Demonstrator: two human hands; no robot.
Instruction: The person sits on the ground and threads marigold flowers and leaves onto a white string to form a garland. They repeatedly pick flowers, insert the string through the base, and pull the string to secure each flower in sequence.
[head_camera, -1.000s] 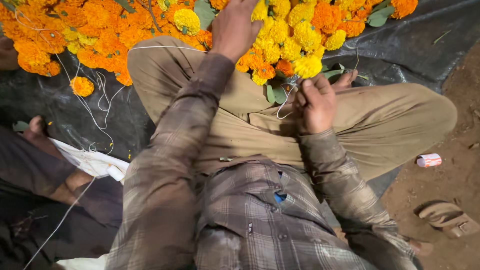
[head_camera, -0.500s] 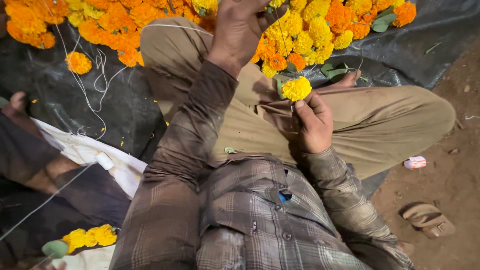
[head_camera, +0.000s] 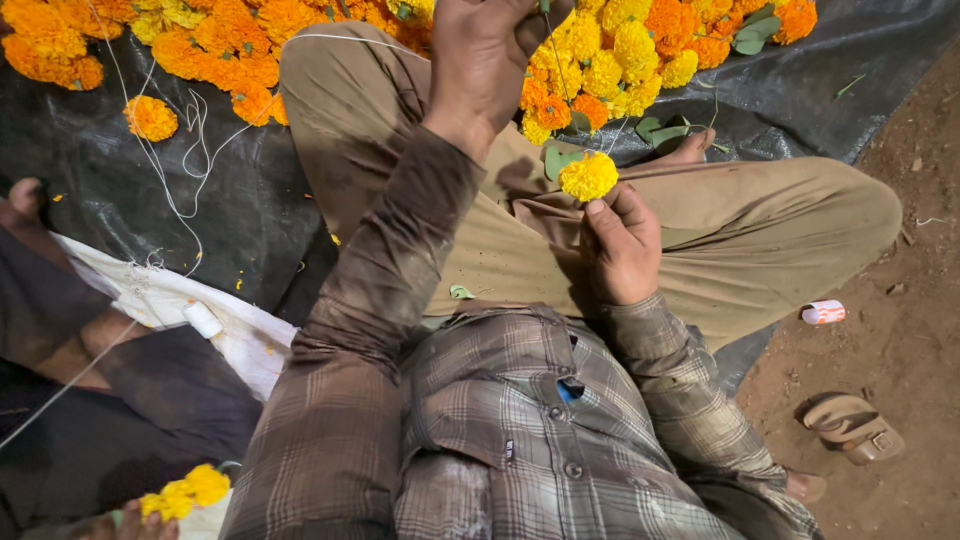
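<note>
Outdoor ground-level flower-stringing spot, heap of orange and yellow marigolds (head_camera: 620, 50) on black plastic sheet (head_camera: 120, 200), loose white thread (head_camera: 185, 150), bare dirt ground (head_camera: 900, 340), sandal (head_camera: 850, 425) nearby

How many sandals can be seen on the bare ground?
1: a brown sandal lies on the dirt at lower right, beside the person's knee. A second one may be hidden outside the picture.

Your right hand (head_camera: 620, 250) pinches a yellow marigold (head_camera: 588, 176); the flower heap (head_camera: 640, 50) beyond mixes orange and yellow on a black tarp (head_camera: 90, 170). Your shirt (head_camera: 520, 430) is brown-grey plaid, trousers (head_camera: 740, 230) khaki, thread (head_camera: 185, 150) white.
</note>
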